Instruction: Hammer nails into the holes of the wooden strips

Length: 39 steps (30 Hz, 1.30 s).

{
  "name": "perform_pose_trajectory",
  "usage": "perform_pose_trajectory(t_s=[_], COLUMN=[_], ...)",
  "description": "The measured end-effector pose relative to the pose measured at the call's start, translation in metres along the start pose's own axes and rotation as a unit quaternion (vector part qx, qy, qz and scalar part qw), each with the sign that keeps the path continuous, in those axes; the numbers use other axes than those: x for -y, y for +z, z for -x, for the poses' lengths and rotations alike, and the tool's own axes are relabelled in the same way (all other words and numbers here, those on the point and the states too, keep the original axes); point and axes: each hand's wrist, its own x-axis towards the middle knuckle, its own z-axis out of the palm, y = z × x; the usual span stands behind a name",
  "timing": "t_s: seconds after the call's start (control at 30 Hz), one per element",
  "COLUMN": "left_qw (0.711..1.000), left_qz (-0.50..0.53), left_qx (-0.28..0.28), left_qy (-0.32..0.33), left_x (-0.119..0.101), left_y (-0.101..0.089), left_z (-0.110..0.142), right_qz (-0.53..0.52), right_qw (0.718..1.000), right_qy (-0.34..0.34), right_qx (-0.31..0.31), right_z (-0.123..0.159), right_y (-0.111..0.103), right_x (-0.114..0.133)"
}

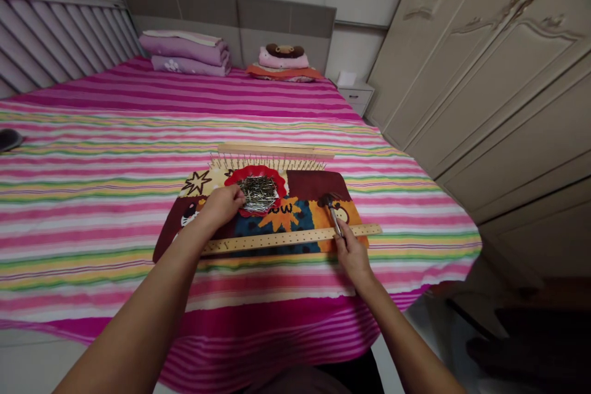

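A red scalloped dish holds a heap of metal nails. My left hand reaches to the dish's left edge with its fingertips pinched together at the nails; what lies between them is too small to make out. In my right hand is a hammer, its dark head pointing away from me. Beneath both, a long wooden strip with rows of small holes lies across a patterned board. Part of the strip's left end is hidden by my left forearm.
Behind the dish lie wooden strips with many nails sticking out. Everything rests on a bed with a striped sheet. Folded bedding and a pillow stack sit at the headboard. A wardrobe stands to the right.
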Motion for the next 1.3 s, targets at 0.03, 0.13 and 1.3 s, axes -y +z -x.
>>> perform_pose_trajectory(t_s=[0.03,0.13,1.3], left_qw=[0.996,0.947,0.938], left_qz=[0.085,0.309,0.142], left_qx=[-0.014,-0.027,-0.31], left_qy=[-0.019,-0.082,-0.055], left_x=[0.0,-0.003,0.028], left_y=[-0.005,-0.018,0.079], left_z=[0.008,0.038,0.141], right_qz=[0.003,0.017,0.029], right_qw=[1.0,1.0,0.999], right_qy=[0.001,0.007,0.037], right_qx=[0.0,-0.006,0.017], right_z=[0.0,0.001,0.002], right_y=[0.0,-0.001,-0.002], right_x=[0.0,0.0,0.004])
